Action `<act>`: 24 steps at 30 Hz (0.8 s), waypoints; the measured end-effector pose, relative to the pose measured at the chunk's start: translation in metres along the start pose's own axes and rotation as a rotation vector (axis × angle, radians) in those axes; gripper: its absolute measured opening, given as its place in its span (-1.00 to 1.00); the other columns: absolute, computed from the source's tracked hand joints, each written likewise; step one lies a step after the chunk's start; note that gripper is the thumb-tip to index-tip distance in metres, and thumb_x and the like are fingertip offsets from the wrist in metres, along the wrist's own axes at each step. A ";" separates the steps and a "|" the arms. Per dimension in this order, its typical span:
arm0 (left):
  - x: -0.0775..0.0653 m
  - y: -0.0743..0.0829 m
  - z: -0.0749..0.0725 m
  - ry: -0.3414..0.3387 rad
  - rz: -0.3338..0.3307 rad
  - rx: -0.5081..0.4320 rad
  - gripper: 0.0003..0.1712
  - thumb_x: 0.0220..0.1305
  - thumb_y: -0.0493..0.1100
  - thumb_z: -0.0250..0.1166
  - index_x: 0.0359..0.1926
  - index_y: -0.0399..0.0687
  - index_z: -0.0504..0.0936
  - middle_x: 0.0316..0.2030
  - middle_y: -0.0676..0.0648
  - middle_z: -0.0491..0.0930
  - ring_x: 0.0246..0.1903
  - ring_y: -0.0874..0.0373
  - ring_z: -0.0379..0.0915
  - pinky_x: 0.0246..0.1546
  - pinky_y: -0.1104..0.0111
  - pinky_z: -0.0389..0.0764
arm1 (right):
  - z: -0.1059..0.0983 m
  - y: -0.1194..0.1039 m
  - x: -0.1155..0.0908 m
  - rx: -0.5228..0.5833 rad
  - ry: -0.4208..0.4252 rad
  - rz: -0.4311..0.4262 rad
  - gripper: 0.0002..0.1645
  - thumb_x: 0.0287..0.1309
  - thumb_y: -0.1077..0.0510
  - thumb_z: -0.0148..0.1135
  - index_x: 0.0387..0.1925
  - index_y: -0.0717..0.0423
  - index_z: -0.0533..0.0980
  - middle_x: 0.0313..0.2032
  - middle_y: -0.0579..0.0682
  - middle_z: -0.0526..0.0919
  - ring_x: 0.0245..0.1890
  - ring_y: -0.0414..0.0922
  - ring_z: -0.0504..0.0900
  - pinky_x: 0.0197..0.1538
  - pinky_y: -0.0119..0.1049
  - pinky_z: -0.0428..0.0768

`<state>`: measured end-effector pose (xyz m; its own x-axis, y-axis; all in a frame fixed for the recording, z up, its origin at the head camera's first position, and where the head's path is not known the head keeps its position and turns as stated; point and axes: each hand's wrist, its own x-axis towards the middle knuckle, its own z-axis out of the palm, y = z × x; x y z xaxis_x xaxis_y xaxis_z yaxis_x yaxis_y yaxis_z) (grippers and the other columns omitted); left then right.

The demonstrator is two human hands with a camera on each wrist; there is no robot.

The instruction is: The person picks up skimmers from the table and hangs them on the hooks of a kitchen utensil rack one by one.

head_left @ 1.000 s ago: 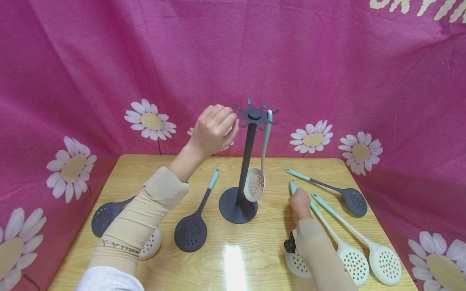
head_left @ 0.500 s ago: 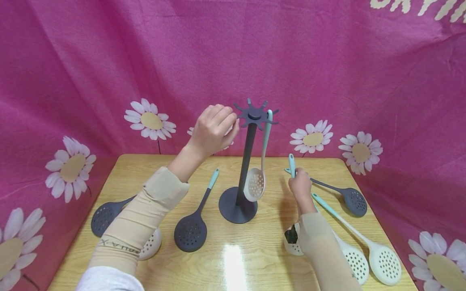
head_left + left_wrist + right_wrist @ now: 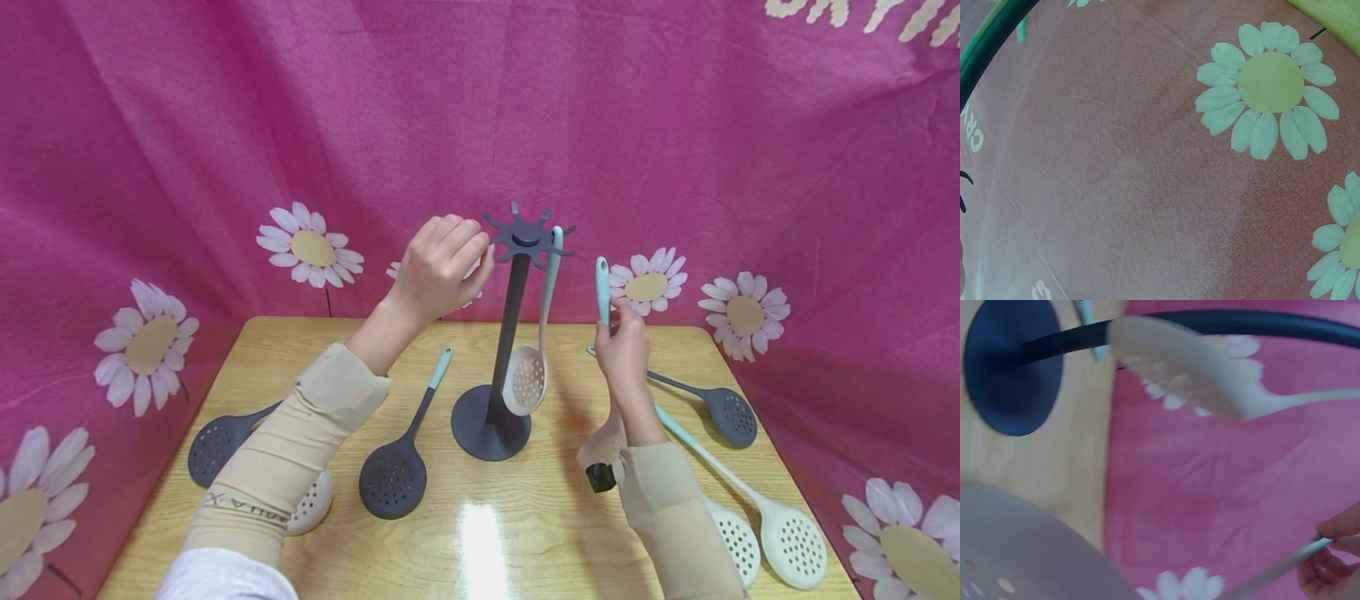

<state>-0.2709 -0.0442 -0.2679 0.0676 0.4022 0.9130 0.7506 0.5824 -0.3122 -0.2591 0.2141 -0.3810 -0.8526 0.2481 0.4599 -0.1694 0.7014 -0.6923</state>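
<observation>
My left hand (image 3: 442,268) is raised beside the dark utensil stand (image 3: 512,333), its curled fingers at the tip of a left prong, apparently pinching it. From a right prong of that stand hangs a white skimmer (image 3: 526,382) with a mint handle. To the right, my right hand (image 3: 627,348) pinches the handle of a second white skimmer (image 3: 603,290), held upright with its handle end up. My right forearm partly hides its head, but the right wrist view shows that pierced head (image 3: 1022,550) close up.
On the table's (image 3: 555,533) right lie two white skimmers (image 3: 793,546) and a dark one (image 3: 731,417). Left of the stand lies a dark skimmer (image 3: 393,481); another dark one (image 3: 213,450) and a white one (image 3: 311,506) are partly under my left forearm. Flowered pink cloth (image 3: 420,100) surrounds the table.
My right hand has lifted the white skimmer from the table, raising its handle toward the upright. My left hand and the stand have stayed in place.
</observation>
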 end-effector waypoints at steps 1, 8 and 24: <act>0.000 0.000 0.000 -0.001 0.001 0.000 -0.96 0.01 -0.37 0.19 -0.52 -0.28 0.50 -0.55 -0.15 0.51 -0.52 0.01 0.39 -0.51 0.29 0.45 | -0.002 -0.005 0.000 0.017 0.011 -0.009 -0.56 0.04 0.42 0.11 0.03 0.36 0.42 -0.24 0.31 0.56 -0.32 0.15 0.58 -0.23 -0.01 0.53; -0.001 0.000 0.001 -0.001 0.000 0.008 -0.91 0.07 -0.36 0.12 -0.52 -0.28 0.50 -0.55 -0.14 0.50 -0.51 0.01 0.39 -0.51 0.29 0.44 | -0.018 -0.032 -0.005 0.102 0.063 -0.051 -0.56 0.06 0.41 0.13 0.04 0.31 0.43 -0.22 0.26 0.57 -0.29 0.09 0.59 -0.22 -0.12 0.58; 0.000 0.000 0.001 0.003 -0.001 0.005 -0.90 0.07 -0.36 0.12 -0.53 -0.28 0.50 -0.55 -0.14 0.51 -0.51 0.01 0.39 -0.53 0.30 0.43 | -0.043 -0.080 -0.027 0.255 0.053 -0.139 -0.52 -0.01 0.49 0.18 0.02 0.29 0.43 -0.21 0.23 0.58 -0.27 0.00 0.60 -0.19 -0.48 0.52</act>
<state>-0.2713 -0.0440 -0.2685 0.0689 0.3991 0.9143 0.7471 0.5867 -0.3123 -0.2017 0.1797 -0.3139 -0.7867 0.2001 0.5840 -0.4074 0.5424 -0.7347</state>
